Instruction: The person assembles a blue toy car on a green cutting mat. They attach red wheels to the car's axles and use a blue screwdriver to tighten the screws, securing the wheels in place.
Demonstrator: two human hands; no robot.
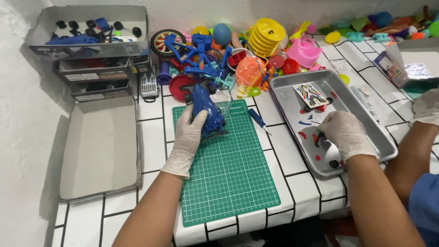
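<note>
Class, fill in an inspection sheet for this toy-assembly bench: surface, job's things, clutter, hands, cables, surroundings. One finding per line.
Surface: white tiled table with dark lines; green cutting mat on it.
Job's things: blue toy car body on the mat; metal tray of small red and blue parts and a sticker sheet; blue screwdriver beside the mat.
Clutter: heap of colourful plastic toys along the wall.
Hands: gloved left hand grips the car body; gloved right hand reaches into the tray.
Cables: nothing seen.
Surroundings: open cardboard boxes at left; another person's gloved hand at right.
</note>
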